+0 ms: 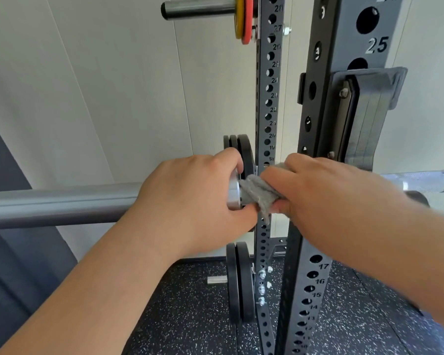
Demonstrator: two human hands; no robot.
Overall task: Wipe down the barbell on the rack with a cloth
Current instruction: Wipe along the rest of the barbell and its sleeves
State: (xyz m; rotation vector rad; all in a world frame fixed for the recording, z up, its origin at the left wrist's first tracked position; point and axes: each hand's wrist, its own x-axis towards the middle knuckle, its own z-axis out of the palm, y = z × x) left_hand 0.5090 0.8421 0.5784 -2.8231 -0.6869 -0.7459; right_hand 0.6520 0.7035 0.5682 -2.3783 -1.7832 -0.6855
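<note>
Barbell (pixel 62 204): smooth grey metal sleeve, cylindrical, running in from the left edge at about mid-height, ending in a bright polished collar (pixel 233 192) shaped like a thick disc. The bar's thinner shaft reappears at the far right, pale and blurred.

Cloth (pixel 258 194): grey, fuzzy, crumpled, bunched on the bar just right of the collar, one corner hanging below.

Left hand (pixel 190 201): wrapped over the sleeve end, fingers curled closed around the collar, thumb beneath. Right hand (pixel 326 190): closed on the cloth, pressing it round the bar; knuckles up, fingertips hidden under the fabric. The two hands sit just beside each other, cloth between them and touching the collar's inner face.

Rack uprights (pixel 315 283): dark grey matte steel, square section, rows of round holes with stencilled white numbers. A black J-hook bracket (pixel 364 111) with a bolted liner is fixed on the nearer upright, above the right hand.

Storage pegs on the farther upright hold weight plates: black discs (pixel 241 283) low down, another black stack behind the left hand, a yellow and a red plate (pixel 244 19) at top on a steel peg.

Floor (pixel 190 316): black rubber, white-flecked.
</note>
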